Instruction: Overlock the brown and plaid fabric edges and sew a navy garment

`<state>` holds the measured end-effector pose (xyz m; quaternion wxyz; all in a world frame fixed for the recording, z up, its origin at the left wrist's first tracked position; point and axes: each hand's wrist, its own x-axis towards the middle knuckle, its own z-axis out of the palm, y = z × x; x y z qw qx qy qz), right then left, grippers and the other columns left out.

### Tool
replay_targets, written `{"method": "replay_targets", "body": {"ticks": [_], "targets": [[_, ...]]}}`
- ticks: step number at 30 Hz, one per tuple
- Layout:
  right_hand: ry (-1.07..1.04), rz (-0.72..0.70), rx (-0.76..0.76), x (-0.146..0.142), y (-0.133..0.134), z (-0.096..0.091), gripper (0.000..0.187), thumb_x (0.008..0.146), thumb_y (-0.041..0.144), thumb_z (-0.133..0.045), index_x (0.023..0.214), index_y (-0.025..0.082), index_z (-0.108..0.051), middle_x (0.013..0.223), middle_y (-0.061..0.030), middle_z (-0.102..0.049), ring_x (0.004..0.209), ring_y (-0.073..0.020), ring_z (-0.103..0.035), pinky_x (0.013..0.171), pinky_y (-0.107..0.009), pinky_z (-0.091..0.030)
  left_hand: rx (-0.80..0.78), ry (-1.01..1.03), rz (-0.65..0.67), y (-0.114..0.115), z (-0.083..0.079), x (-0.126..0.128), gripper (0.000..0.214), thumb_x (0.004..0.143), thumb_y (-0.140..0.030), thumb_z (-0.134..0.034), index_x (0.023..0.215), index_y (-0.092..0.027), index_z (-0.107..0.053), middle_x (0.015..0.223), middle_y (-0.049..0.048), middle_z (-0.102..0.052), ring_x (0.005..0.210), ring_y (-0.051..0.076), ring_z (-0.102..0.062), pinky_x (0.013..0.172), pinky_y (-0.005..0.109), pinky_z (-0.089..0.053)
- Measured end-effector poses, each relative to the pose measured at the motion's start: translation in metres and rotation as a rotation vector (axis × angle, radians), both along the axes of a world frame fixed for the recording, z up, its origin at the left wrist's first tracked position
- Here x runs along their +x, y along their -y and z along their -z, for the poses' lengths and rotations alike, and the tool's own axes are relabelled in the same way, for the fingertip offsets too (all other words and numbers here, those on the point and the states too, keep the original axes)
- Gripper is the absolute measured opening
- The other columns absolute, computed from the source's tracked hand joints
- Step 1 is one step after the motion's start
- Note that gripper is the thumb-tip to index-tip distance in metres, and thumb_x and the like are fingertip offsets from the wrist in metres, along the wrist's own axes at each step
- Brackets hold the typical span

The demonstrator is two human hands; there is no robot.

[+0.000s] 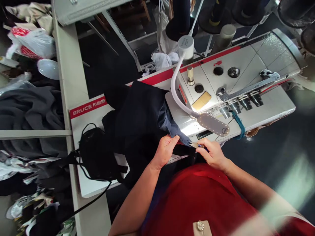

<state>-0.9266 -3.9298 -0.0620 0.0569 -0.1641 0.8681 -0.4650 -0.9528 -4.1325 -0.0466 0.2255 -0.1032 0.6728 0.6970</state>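
Observation:
Dark navy fabric (145, 111) is spread over the left part of the sewing machine's table and hangs toward me. My left hand (167, 147) pinches its edge between thumb and fingers. In my right hand (211, 151) is a small pair of thread snips (194, 144), the pointed blades at the corner of the fabric edge. The two hands are close together at the table's front edge. Just beyond them stands the white sewing machine (221, 78), with a lit lamp (213, 124) on a bent neck over its bed.
A black bag-like item (97, 154) with a cord lies on the table's left end. Further left, a rack (71, 75) holds dark cloth (29, 108) and a plastic bag (31, 42). Thread cones (182, 16) stand behind the machine.

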Motion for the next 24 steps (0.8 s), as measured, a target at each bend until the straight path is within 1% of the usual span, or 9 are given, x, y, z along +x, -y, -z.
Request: {"method": "replay_targets", "body": {"ticks": [2, 5, 10, 14, 16, 18, 21, 24], "targets": [[0.0, -0.036, 0.019, -0.001, -0.002, 0.0, 0.02, 0.091, 0.035, -0.047, 0.09, 0.018, -0.057, 0.068, -0.0017, -0.062, 0.055, -0.0127, -0.055, 0.055, -0.025, -0.04, -0.014, -0.003, 0.026, 0.0, -0.001, -0.001, 0.03, 0.085, -0.042, -0.052, 0.08, -0.017, -0.069, 0.084, 0.0029, -0.07, 0.09, 0.02, -0.064, 0.086, 0.03, -0.049], [0.007, -0.032, 0.046, -0.003, -0.004, 0.001, 0.021, 0.091, 0.036, -0.047, 0.092, 0.018, -0.058, 0.07, -0.0026, -0.064, 0.056, -0.0132, -0.056, 0.056, -0.025, -0.041, -0.01, -0.012, 0.051, -0.001, -0.002, -0.002, 0.031, 0.086, -0.041, -0.051, 0.084, -0.018, -0.07, 0.084, 0.0031, -0.07, 0.087, 0.02, -0.064, 0.086, 0.031, -0.049], [-0.01, 0.002, 0.044, -0.006, -0.001, 0.002, 0.021, 0.09, 0.035, -0.048, 0.091, 0.018, -0.06, 0.07, -0.0026, -0.064, 0.055, -0.0132, -0.056, 0.056, -0.025, -0.041, -0.037, -0.005, 0.108, 0.001, -0.003, -0.003, 0.036, 0.086, -0.045, -0.049, 0.076, -0.019, -0.072, 0.076, 0.003, -0.069, 0.083, 0.02, -0.065, 0.083, 0.03, -0.049], [-0.02, -0.002, 0.012, -0.009, 0.005, 0.0, 0.02, 0.089, 0.034, -0.049, 0.088, 0.018, -0.06, 0.066, -0.0016, -0.062, 0.054, -0.0132, -0.055, 0.055, -0.025, -0.041, -0.086, 0.008, 0.169, 0.004, -0.004, -0.004, 0.039, 0.086, -0.047, -0.048, 0.076, -0.019, -0.072, 0.077, 0.0033, -0.069, 0.079, 0.02, -0.063, 0.08, 0.029, -0.048], [-0.01, 0.001, -0.013, -0.009, 0.008, -0.001, 0.02, 0.09, 0.034, -0.048, 0.086, 0.018, -0.06, 0.064, -0.0009, -0.06, 0.054, -0.0128, -0.055, 0.055, -0.024, -0.041, -0.11, 0.03, 0.159, 0.005, -0.004, -0.004, 0.04, 0.084, -0.049, -0.049, 0.072, -0.018, -0.071, 0.072, 0.0032, -0.067, 0.075, 0.02, -0.062, 0.077, 0.03, -0.049], [0.017, 0.037, -0.054, -0.008, 0.009, -0.002, 0.02, 0.09, 0.033, -0.047, 0.085, 0.019, -0.06, 0.063, -0.0005, -0.059, 0.054, -0.0122, -0.054, 0.055, -0.024, -0.041, -0.103, 0.057, 0.128, 0.004, -0.002, -0.003, 0.04, 0.082, -0.051, -0.051, 0.069, -0.018, -0.07, 0.069, 0.0033, -0.066, 0.077, 0.021, -0.063, 0.077, 0.031, -0.05], [0.074, 0.152, -0.111, -0.006, 0.007, -0.001, 0.02, 0.089, 0.032, -0.046, 0.084, 0.019, -0.059, 0.064, -0.0004, -0.058, 0.055, -0.0118, -0.053, 0.055, -0.024, -0.042, -0.025, 0.054, 0.078, 0.002, 0.0, -0.001, 0.035, 0.081, -0.049, -0.053, 0.075, -0.019, -0.071, 0.077, 0.0036, -0.069, 0.087, 0.023, -0.064, 0.084, 0.033, -0.05], [0.174, 0.225, -0.146, -0.007, 0.007, -0.002, 0.019, 0.083, 0.035, -0.054, 0.087, 0.018, -0.059, 0.064, 0.0002, -0.059, 0.056, -0.0124, -0.053, 0.056, -0.024, -0.043, 0.031, 0.035, 0.025, 0.0, 0.002, 0.0, 0.03, 0.08, -0.045, -0.055, 0.081, -0.02, -0.071, 0.084, 0.0031, -0.07, 0.095, 0.023, -0.063, 0.088, 0.033, -0.049]]}}
